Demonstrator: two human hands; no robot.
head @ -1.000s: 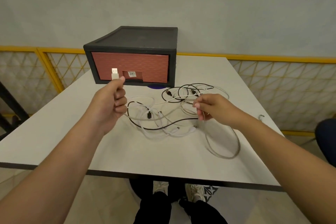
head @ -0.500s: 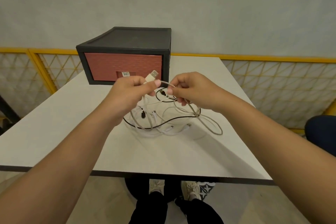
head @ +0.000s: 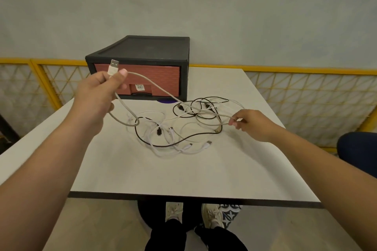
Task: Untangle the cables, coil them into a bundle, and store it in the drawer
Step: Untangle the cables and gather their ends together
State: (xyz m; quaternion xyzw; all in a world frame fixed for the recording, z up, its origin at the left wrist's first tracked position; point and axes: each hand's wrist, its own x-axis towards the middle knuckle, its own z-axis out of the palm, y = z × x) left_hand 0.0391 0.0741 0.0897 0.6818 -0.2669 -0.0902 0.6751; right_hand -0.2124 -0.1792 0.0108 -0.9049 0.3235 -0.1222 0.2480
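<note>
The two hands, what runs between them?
In the head view, a beige cable spans from the left hand, gripping near its USB plug, to the right hand, pinching it over the tangled cables.

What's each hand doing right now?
Left hand: grips the beige USB cable near its plug.
Right hand: pinches the same cable farther along.

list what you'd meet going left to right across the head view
left hand gripping the usb plug → black plug in the tangle → white connector tip → right hand pinching the grey cable → blue seat
</note>
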